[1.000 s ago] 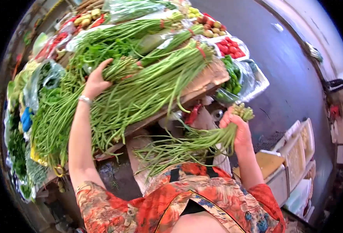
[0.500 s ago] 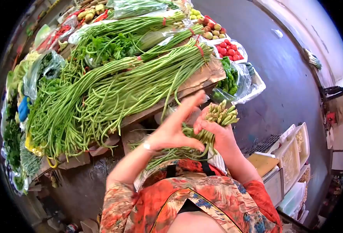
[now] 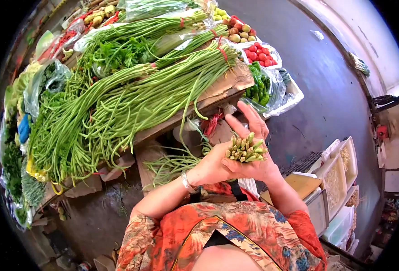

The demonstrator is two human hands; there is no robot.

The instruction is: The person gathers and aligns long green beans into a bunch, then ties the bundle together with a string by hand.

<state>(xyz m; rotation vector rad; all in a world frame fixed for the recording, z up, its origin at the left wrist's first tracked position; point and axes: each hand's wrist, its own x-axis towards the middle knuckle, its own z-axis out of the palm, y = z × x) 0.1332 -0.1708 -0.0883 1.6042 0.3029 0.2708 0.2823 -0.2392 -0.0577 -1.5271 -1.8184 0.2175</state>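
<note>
Bean bunch, 1: stem ends up, beside the stall table. Left hand: newly arrived, curled around it. Right hand: also gripping it; hold now apparently shared between your 2 hands.

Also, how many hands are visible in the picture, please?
2. The left hand, above the bracelet, and the right hand, both at the cut ends of the bundle. Some fingers are hidden.
</note>
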